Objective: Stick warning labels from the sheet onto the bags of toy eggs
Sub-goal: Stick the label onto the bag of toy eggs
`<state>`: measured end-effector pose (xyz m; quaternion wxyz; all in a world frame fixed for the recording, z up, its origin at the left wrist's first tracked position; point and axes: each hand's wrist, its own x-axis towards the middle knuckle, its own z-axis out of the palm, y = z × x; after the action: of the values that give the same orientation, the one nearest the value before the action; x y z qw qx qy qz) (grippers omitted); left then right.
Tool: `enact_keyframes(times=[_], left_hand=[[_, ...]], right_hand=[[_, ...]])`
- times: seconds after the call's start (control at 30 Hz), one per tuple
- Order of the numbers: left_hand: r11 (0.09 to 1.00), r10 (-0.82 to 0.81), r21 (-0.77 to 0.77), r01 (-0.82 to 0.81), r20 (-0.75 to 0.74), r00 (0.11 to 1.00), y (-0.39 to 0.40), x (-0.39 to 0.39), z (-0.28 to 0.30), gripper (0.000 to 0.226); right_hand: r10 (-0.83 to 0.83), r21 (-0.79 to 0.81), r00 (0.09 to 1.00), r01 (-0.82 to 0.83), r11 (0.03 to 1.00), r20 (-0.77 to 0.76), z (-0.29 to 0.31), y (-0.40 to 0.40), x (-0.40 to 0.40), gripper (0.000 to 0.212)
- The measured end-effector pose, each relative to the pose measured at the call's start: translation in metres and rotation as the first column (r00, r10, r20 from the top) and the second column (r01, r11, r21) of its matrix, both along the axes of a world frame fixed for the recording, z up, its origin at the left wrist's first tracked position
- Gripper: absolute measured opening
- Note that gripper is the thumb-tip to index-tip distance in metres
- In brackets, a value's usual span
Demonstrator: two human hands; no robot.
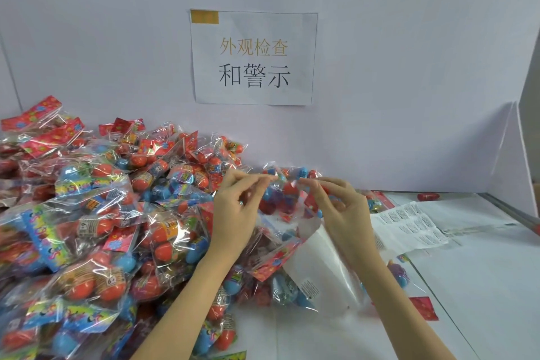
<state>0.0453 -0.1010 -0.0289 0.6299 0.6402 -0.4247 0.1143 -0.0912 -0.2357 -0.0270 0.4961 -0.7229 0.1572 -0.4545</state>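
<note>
Pinching the clear top edge of one bag of toy eggs, my left hand grips it between thumb and forefinger, the other fingers loosely curled behind. My right hand pinches the same bag's edge on the other side, thumb and forefinger together, so the bag hangs between the two hands above the table. Through the plastic I see blue and red eggs, though I cannot count them.

Just below my right wrist lies a strip of white backing paper, with one small printed label showing on it; its text is too small to read. To the right of that, flat on the table, rests one label sheet with rows of printed warning labels. I cannot count them exactly, and the print is not legible.

To the left sits one big pile of bags, far too many to count, each holding orange-red and blue eggs. Several eggs carry bands on which I can read "6+". The bags have red or blue printed header cards whose lettering I cannot make out.

One loose red egg lies well apart at the far right, near the wall. One red header card lies on the table near my right forearm.

On the wall hangs one white paper sign with a yellow patch in its corner, reading "外观检查" in tan and "和警示" in black.
</note>
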Motion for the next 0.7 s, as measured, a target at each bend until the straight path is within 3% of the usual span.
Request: enact_keyframes(times=[0.07,0.13,0.2,0.33,0.43,0.53,0.63,0.7], left_hand=[[0.995,0.091,-0.031,-0.092,-0.038,0.995,0.0014,0.0022,0.0,0.027],[0.992,0.119,-0.038,-0.122,-0.061,0.991,0.0032,0.0032,0.0004,0.031],[0.997,0.059,-0.041,-0.062,-0.078,0.995,0.0034,0.0019,0.0018,0.031],[0.989,-0.148,-0.047,0.144,-0.118,0.982,0.0029,-0.0016,0.004,0.021],[0.958,-0.285,-0.038,0.283,-0.171,0.943,0.0027,-0.0004,0.002,0.011],[0.94,-0.34,-0.084,0.33,-0.267,0.902,0.0007,-0.0004,-0.0002,0.026],[0.944,-0.326,-0.093,0.317,-0.414,0.85,-0.0003,0.001,-0.0008,0.041],[0.96,-0.26,-0.003,0.281,-0.388,0.884,-0.0001,0.003,-0.0032,0.023]], right_hand=[[-0.07,-0.051,0.998,0.07,0.996,0.006,-0.0003,0.001,0.0009,0.021],[-0.011,-0.064,1.0,0.012,0.998,0.017,-0.0017,0.0,0.0004,0.036],[0.119,0.045,0.992,-0.121,0.992,0.04,-0.0003,0.0011,-0.0012,0.048],[0.288,0.362,0.946,-0.323,0.874,0.147,0.0035,0.0008,-0.0013,0.047],[0.216,0.422,0.961,-0.272,0.865,0.175,0.0029,-0.0024,-0.0009,0.038],[0.162,0.452,0.968,-0.234,0.861,0.192,0.0021,-0.005,-0.0007,0.036],[0.261,0.447,0.952,-0.306,0.84,0.161,0.0013,-0.005,-0.0007,0.044],[0.347,0.439,0.926,-0.377,0.816,0.15,0.0016,-0.0055,-0.0016,0.043]])
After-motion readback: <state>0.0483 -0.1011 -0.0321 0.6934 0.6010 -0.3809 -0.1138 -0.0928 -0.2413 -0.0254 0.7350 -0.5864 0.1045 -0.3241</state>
